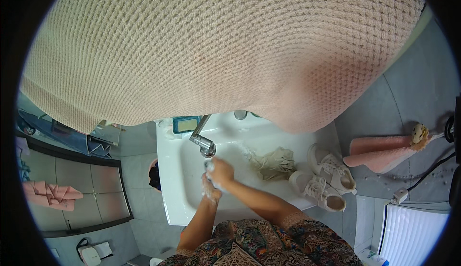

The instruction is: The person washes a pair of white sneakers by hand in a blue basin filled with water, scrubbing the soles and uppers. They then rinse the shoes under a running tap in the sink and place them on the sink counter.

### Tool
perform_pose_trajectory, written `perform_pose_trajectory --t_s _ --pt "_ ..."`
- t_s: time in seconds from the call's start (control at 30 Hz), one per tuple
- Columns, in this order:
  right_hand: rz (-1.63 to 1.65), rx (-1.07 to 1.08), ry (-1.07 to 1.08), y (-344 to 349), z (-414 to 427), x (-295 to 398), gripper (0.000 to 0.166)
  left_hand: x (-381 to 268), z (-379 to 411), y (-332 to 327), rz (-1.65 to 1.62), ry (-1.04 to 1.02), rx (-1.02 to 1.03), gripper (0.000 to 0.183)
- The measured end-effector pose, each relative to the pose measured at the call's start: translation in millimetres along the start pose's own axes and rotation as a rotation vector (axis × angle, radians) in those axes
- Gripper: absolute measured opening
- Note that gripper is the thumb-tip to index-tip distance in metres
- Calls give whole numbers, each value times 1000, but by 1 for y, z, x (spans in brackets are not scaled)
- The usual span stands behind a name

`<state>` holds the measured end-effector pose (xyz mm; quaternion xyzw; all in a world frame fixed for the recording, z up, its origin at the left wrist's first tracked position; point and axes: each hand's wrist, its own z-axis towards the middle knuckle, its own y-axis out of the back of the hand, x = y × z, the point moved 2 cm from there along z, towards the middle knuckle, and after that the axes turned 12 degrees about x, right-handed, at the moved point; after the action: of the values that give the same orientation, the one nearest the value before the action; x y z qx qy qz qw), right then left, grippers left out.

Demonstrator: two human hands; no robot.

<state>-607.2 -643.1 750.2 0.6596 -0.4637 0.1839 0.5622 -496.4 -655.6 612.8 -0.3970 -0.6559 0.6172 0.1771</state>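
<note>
Both hands are close together over the white washbasin (191, 204), below the chrome faucet (206, 147). White foam covers parts of my left hand (210, 191), whose fingers are largely hidden by the other hand. My right hand (221, 172) is curled into a fist around a small, foamy grey item (208, 164). Blur and foam hide what that item is. To the right of the hands, a wet, pale, crumpled cloth (275, 163) lies in the basin.
A pair of white lace-up shoes (322, 179) rests at the basin's right edge. A soap bar in a teal dish (186, 125) sits behind the faucet. A large beige knitted cloth (216, 50) spans the top of the view. A pink towel (381, 152) hangs at right.
</note>
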Motion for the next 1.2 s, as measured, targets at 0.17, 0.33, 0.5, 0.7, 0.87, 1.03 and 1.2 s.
perform_pose_trajectory --t_s 0.17,0.33,0.5,0.7,0.87,1.03,1.2 --pt "-2 -58 153 -19 -41 16 33 1 -1 -60 150 176 -427 44" --pt "112 73 13 1 -10 -27 44 -12 -28 -93 153 241 -308 44" --pt "702 537 -66 31 0 -121 53 -49 -42 -151 425 244 -194 41" --pt "587 931 190 38 -40 -91 46 -53 -62 -195 516 215 -106 39" --pt "553 453 280 57 -54 -78 40 -62 -71 -187 820 217 -145 31" --pt "1279 -51 -60 62 -68 -78 29 -80 -70 -191 1773 216 -147 29" --pt "1390 479 166 61 -65 -85 42 -90 -55 -184 1755 -46 -176 24"
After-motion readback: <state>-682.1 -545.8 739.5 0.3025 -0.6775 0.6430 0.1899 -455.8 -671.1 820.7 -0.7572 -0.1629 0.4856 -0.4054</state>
